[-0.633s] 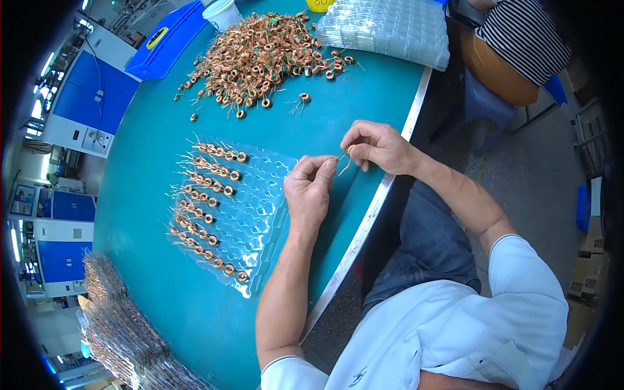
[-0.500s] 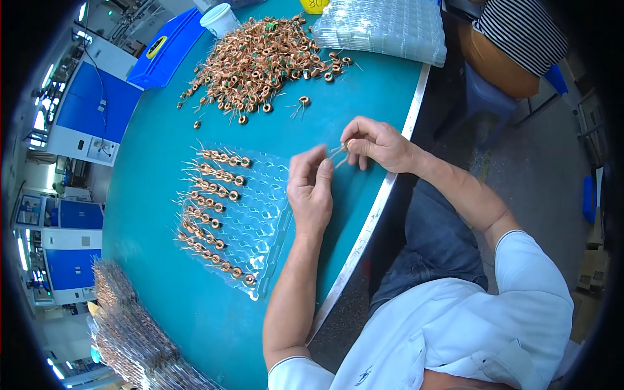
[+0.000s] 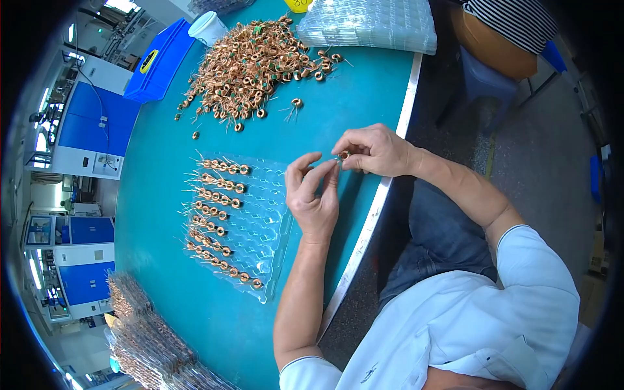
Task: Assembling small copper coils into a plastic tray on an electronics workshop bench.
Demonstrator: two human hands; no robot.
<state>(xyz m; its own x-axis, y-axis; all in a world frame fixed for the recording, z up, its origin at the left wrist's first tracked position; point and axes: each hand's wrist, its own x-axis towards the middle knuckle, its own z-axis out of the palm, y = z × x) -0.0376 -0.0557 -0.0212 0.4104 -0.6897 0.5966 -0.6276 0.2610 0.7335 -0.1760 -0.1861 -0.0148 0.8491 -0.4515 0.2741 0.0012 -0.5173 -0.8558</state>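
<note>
Step in hand: the person is working a single copper coil [image 3: 342, 155] between both hands, seemingly straightening its leads before it goes into the tray [image 3: 263, 224].
Coil: it is hanging just above the worktop [image 3: 364, 91], near its right edge, beside the tray's upper right corner.
Right hand [image 3: 376, 149]: its grip is closing on the coil, thumb and fingertips pinching the small ring.
Left hand [image 3: 314, 195]: its fingertips are reaching up to the coil, touching or nearly touching it; I cannot tell whether they are pinching a lead.
Tray: the clear blister tray is lying left of the hands; coils are filling its left columns, and the pockets nearest the hands are sitting unfilled.
Next move, as I judge it: seating the coil calls for a short carry left and down into a free pocket, leads lined up like the others.
Pile [image 3: 250, 65]: loose coils are lying heaped at the far side, well apart from the hands.
Spare trays [image 3: 370, 23]: a clear stack is sitting beyond the pile.
</note>
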